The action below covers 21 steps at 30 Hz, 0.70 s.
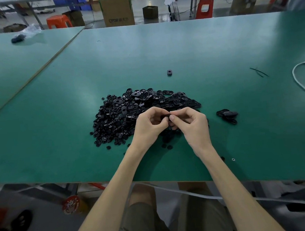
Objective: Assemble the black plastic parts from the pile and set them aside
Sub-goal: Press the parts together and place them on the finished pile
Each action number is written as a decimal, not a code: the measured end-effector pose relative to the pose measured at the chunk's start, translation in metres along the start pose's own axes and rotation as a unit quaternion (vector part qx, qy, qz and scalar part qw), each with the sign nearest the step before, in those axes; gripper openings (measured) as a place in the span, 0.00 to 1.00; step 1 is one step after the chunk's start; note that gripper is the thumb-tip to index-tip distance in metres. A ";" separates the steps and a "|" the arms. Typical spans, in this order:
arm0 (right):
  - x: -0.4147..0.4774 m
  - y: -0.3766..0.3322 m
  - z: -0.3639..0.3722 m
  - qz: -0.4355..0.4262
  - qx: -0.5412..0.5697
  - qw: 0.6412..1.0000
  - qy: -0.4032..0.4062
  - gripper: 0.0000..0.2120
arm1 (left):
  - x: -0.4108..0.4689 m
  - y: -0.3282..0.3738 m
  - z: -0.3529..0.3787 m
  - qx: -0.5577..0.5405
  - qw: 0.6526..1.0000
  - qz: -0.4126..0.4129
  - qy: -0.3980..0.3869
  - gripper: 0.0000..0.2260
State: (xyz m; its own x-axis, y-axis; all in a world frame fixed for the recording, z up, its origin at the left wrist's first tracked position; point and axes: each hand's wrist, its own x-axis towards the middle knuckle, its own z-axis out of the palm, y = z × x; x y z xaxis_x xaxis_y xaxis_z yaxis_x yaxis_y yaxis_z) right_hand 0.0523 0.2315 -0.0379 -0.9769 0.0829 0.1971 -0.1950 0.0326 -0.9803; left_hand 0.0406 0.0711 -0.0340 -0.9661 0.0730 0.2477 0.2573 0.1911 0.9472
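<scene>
A pile of black plastic parts lies in the middle of the green table: small round pieces on its left side, larger oval pieces toward the back and right. My left hand and my right hand meet just in front of the pile, and both pinch one small black part between fingertips and thumbs. Most of that part is hidden by my fingers. A small group of black oval pieces sits apart on the table, to the right of my hands.
One lone black piece lies further back. Thin black strips and a white cable are at the right. A few stray round pieces sit near the front edge. A plastic bag rests at the far left.
</scene>
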 end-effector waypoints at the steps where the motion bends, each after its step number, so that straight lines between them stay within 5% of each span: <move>1: 0.000 0.000 0.000 0.002 -0.002 1.000 -0.004 0.05 | 0.000 0.000 0.001 0.010 1.000 0.001 0.004 0.06; 21: 0.002 0.001 -0.001 0.017 0.017 1.000 0.020 0.05 | 0.000 0.004 0.002 0.065 0.998 0.016 0.015 0.06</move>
State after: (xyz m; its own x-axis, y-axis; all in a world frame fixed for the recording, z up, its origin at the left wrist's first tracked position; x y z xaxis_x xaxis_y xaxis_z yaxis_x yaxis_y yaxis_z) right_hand 0.0500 0.2328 -0.0389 -0.9788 0.1238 0.1633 -0.1651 -0.0041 -0.9863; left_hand 0.0419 0.0735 -0.0302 -0.9568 0.0514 0.2862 0.2875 0.3147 0.9046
